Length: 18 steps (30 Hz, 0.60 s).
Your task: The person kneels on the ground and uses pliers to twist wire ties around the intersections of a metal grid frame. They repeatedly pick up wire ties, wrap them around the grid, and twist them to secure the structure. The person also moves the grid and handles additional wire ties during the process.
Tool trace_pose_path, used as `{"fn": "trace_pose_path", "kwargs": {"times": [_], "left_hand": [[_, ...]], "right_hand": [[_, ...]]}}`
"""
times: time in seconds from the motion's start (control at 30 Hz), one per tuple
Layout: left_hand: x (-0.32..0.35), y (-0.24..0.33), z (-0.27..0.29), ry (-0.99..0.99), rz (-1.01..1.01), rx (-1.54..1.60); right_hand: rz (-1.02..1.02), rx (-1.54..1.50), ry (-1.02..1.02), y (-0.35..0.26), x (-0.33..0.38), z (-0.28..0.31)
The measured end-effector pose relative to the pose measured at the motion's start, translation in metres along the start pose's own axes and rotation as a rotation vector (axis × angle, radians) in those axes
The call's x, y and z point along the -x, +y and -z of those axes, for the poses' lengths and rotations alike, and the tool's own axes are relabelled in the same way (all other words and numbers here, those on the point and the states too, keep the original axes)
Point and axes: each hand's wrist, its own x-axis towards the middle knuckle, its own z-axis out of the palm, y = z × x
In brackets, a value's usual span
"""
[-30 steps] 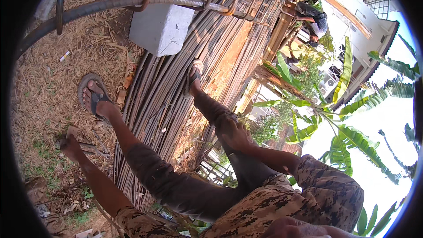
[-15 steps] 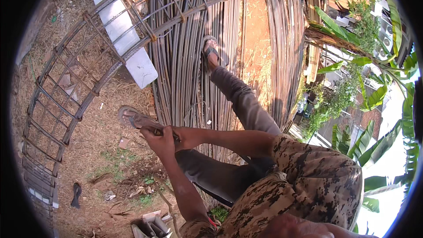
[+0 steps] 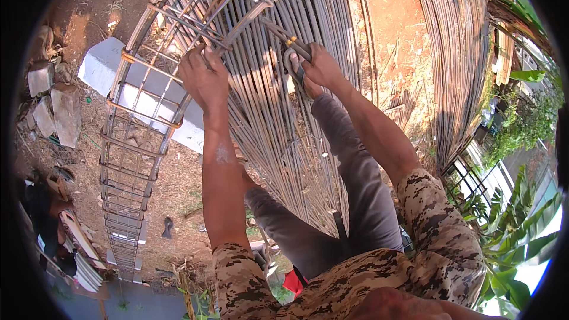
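A long rebar cage point(image 3: 129, 106) of lengthwise bars and tied stirrups curves through the left and top of the view. My left hand point(image 3: 203, 77) is closed around its near edge, the fingers partly hidden behind the bar. To the right, my right hand point(image 3: 322, 66) grips dark pincers point(image 3: 301, 51) with yellow bands on the handles. Their tip points up-left and reaches the cage's near bar, close to a stirrup; whether it bites on a wire is too small to tell.
Loose steel bars point(image 3: 284, 124) lie in a bundle under the cage and my feet, with another stack point(image 3: 453, 53) on the right. A white slab point(image 3: 106, 68) lies beneath the cage. Stone blocks point(image 3: 65, 112) sit far left, and a dark sandal-like thing point(image 3: 168, 227) lies on the ground.
My hands, close together by my left leg before, are now apart and reaching forward to the cage. The pincers now show in my right hand. The whole view has turned.
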Motion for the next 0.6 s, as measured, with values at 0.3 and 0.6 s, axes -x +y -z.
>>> {"fn": "trace_pose_path", "kwargs": {"times": [0.3, 0.6], "left_hand": [[-0.143, 0.007, -0.146, -0.768, 0.267, -0.294], [-0.147, -0.036, -0.159, -0.633, 0.145, -0.249]], "right_hand": [[-0.172, -0.355, 0.022, -0.024, -0.008, -0.037], [-0.108, -0.438, -0.022, -0.020, -0.047, -0.038]]}}
